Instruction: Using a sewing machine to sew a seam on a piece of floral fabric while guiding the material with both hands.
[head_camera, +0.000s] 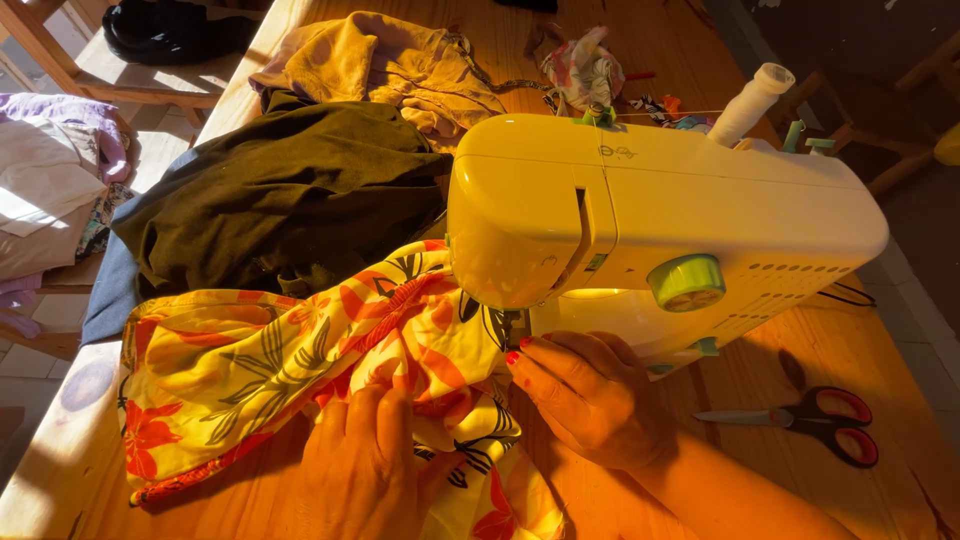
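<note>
Both hands are pressing the floral fabric flat on the wooden table, under the white sewing machine. The left hand is lying spread on the cloth; the right hand is resting by what seems to be the needle, fingers bunched on a fold.

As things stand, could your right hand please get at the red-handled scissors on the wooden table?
Probably yes: the right hand rests on the floral fabric, and bare wooden table separates it from the red-handled scissors.

Sewing machine on table, scissors right of it, cloth pile left — chair behind.
</note>
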